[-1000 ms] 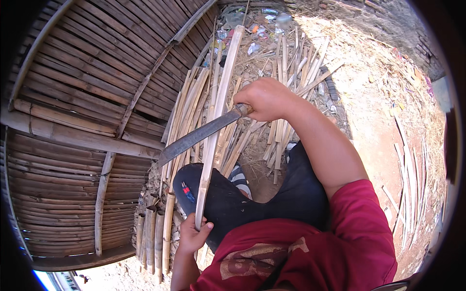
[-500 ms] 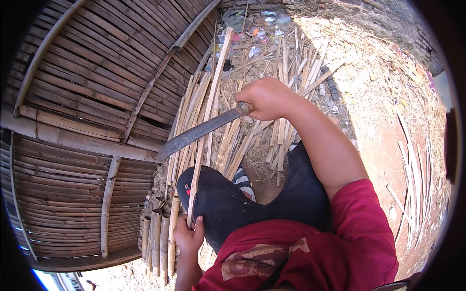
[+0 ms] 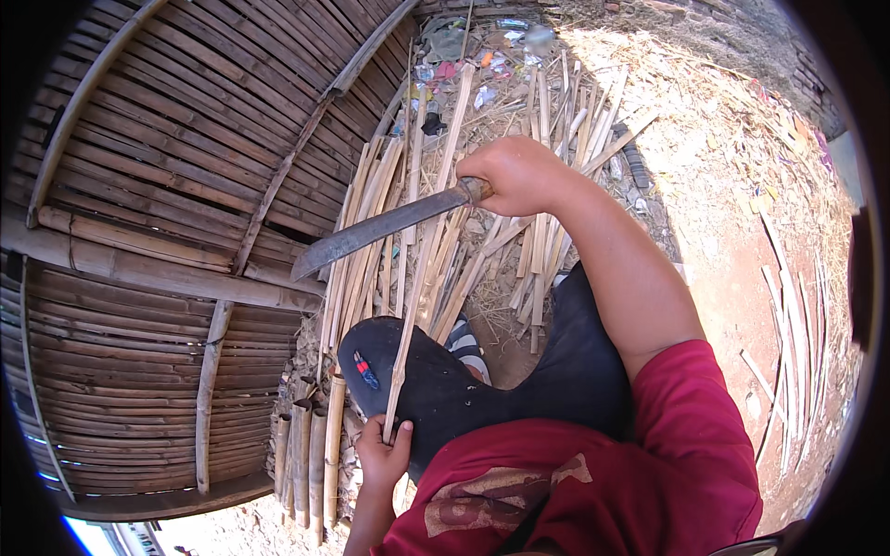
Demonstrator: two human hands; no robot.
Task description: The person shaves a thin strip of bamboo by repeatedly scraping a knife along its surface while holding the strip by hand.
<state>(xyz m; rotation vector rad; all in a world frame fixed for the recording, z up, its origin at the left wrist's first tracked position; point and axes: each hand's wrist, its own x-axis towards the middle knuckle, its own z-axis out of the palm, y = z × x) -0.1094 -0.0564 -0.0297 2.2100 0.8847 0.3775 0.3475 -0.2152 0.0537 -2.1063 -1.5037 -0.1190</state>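
My right hand (image 3: 515, 176) grips the wooden handle of a machete (image 3: 380, 225), its long grey blade pointing left. The blade crosses over a pale bamboo strip (image 3: 428, 255); whether the two touch I cannot tell. Near my left thigh, my left hand (image 3: 383, 452) is closed on the strip's near end, thumb along its side. From there the strip runs up past my left knee and away from me, tilted slightly right.
Split bamboo strips (image 3: 360, 246) lie in a pile ahead, with more strips (image 3: 547, 120) beyond my right hand. A bamboo slat wall (image 3: 176, 167) stands at left. Cut bamboo poles (image 3: 316, 463) stand by its foot. Thin strips (image 3: 794, 352) lie at far right. Litter (image 3: 482, 69) is scattered at the back.
My left hand and the bamboo strip have shifted to the right, uncovering a patch on my trouser knee. The machete has moved slightly, its blade tip now further left and higher.
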